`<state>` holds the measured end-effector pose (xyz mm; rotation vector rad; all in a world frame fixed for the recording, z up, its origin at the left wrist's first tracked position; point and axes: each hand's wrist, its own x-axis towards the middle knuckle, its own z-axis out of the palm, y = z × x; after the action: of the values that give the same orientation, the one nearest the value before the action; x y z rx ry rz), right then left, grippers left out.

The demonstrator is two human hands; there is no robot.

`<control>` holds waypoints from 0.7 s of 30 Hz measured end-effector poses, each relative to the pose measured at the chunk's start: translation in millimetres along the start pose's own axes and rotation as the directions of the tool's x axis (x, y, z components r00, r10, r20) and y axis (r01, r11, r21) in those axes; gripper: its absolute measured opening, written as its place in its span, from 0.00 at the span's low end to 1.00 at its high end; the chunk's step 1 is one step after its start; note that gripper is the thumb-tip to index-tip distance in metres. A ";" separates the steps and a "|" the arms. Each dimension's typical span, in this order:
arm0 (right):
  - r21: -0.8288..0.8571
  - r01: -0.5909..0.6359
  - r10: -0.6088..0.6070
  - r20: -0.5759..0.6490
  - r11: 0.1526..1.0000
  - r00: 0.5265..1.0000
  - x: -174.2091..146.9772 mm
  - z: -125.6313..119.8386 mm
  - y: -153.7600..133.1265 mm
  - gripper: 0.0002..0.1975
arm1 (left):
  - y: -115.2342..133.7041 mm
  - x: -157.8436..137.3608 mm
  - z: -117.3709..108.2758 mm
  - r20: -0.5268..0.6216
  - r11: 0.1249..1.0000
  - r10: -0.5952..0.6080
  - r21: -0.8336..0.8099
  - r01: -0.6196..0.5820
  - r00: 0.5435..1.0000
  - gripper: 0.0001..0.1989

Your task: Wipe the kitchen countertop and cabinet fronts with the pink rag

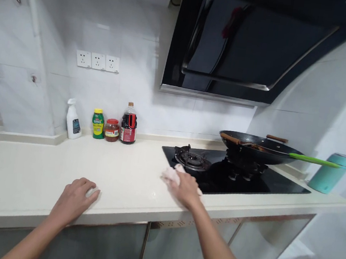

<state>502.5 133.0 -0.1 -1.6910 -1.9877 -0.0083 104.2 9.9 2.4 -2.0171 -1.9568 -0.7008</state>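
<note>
My right hand (186, 189) presses a crumpled pale pink cloth (171, 175) against the front left edge of the black gas stove (213, 182), where the glass meets the counter. Its fingers are closed over the cloth. Just behind the cloth is the left burner (192, 160), with no pan on it. On the cream countertop (121, 173), near the front edge, my left hand (76, 197) rests with loosely bent fingers. A gap shows between its thumb and fingers, and I see nothing in it.
A wok (253, 153) sits on the right burner, a green-handled utensil (313, 160) jutting right toward a teal canister (331, 173). Along the wall stand a spray bottle (73, 122), green bottle (98, 124), red-lidded jar (111, 131) and dark sauce bottle (129, 125). The range hood (236, 48) overhangs the stove.
</note>
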 end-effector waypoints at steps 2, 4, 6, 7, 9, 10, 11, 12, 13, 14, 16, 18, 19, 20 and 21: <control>0.061 0.165 -0.168 0.036 0.984 0.985 -13.6 10.3 -38.8 0.29 | -0.4 -0.6 -0.5 0.009 1.000 -0.017 -0.016 0.017 1.000 0.18; 0.125 0.306 -0.315 0.057 0.944 0.947 -28.4 15.7 -66.3 0.28 | -0.7 -1.2 -0.9 0.016 0.999 -0.028 -0.034 0.029 0.999 0.17; 0.201 0.423 -0.443 0.061 0.883 0.895 -39.9 16.2 -78.0 0.28 | -0.9 -1.9 -1.3 0.018 0.998 -0.028 -0.047 0.029 0.999 0.17; 0.232 0.467 -0.491 0.055 0.853 0.869 -42.9 15.2 -77.8 0.28 | -1.1 -2.3 -1.2 0.017 0.998 -0.025 -0.053 0.026 1.000 0.16; 0.243 0.519 -0.542 0.032 0.819 0.840 -42.0 12.2 -67.6 0.25 | -1.7 -3.2 -0.6 0.012 0.998 -0.023 -0.065 0.023 1.000 0.16; 0.204 0.521 -0.534 0.013 0.829 0.845 -38.2 10.9 -59.2 0.24 | -2.2 -3.7 0.2 0.008 0.997 -0.019 -0.069 0.019 1.000 0.15; 0.133 0.496 -0.499 -0.012 0.858 0.867 -32.4 10.0 -49.7 0.22 | -2.8 -4.3 1.2 0.002 0.997 -0.012 -0.071 0.012 1.000 0.15; 0.041 0.447 -0.445 -0.045 0.893 0.894 -25.1 9.8 -40.0 0.19 | -3.4 -5.0 2.4 -0.005 0.998 -0.004 -0.070 0.004 1.000 0.15; -0.051 0.383 -0.386 -0.085 0.922 0.918 -16.9 10.4 -30.8 0.16 | -4.1 -5.8 3.9 -0.012 0.998 0.002 -0.069 -0.003 1.000 0.15; -0.129 0.315 -0.331 -0.128 0.940 0.935 -8.0 11.9 -22.4 0.14 | -4.7 -6.6 5.4 -0.018 0.998 0.007 -0.068 -0.009 1.000 0.15; -0.209 0.211 -0.251 -0.187 0.955 0.950 10.2 17.7 -9.6 0.13 | -5.9 -8.3 8.8 -0.034 0.998 0.015 -0.068 -0.017 0.999 0.14; -0.183 0.146 -0.183 -0.203 0.972 0.962 29.1 26.8 -2.4 0.12 | -7.0 -9.9 12.2 -0.057 0.997 0.023 -0.074 -0.027 0.998 0.14; -0.153 0.110 -0.140 -0.204 0.982 0.969 39.2 32.0 -0.7 0.12 | -7.7 -10.7 14.0 -0.074 0.996 0.029 -0.078 -0.034 0.997 0.14; -0.123 0.072 -0.096 -0.203 0.990 0.974 50.2 37.1 -0.2 0.11 | -8.6 -11.4 16.1 -0.093 0.996 0.034 -0.081 -0.042 0.995 0.14; -0.099 0.042 -0.062 -0.204 0.994 0.977 62.4 41.8 -0.8 0.12 | -9.8 -12.2 18.4 -0.115 0.995 0.039 -0.085 -0.049 0.993 0.14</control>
<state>480.8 204.0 -11.6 -1.6226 -1.9006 -0.2895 97.8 9.0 -20.9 -2.0162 -1.8424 -0.8846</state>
